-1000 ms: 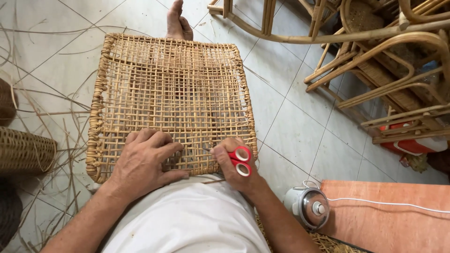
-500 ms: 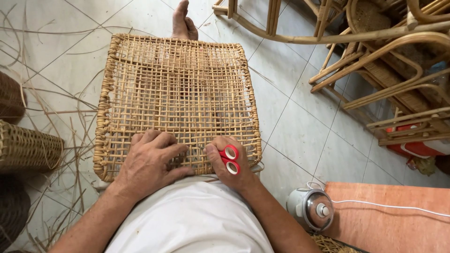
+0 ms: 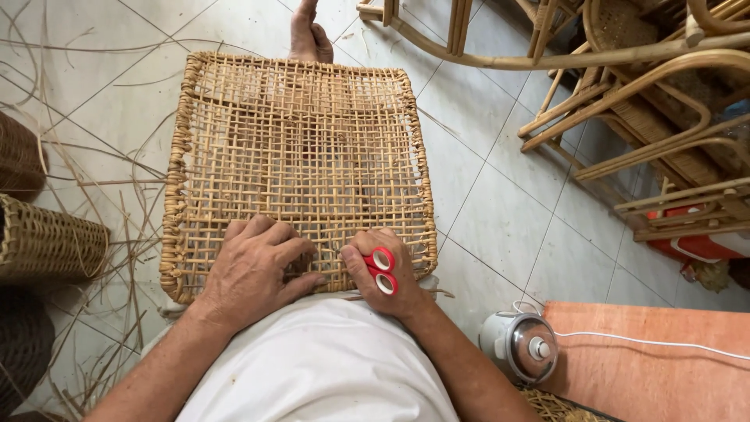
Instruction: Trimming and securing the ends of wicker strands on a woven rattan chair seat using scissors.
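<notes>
While the left hand (image 3: pixel 254 270) lies flat, fingers together, on the woven cane panel (image 3: pixel 301 164) across the lap, the right hand (image 3: pixel 380 270) grips red-handled scissors (image 3: pixel 381 270) at its near edge.

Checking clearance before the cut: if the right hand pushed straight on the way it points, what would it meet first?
Most likely the left hand: the right hand holds red-handled scissors aimed leftward along the woven rattan panel, though the blades are hidden.

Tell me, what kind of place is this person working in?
Probably a small rattan or cane furniture workshop. A woven cane panel lies under both hands, bare rattan chair frames are stacked on the tiled floor, and loose cane strands lie scattered beside a woven basket.
</notes>
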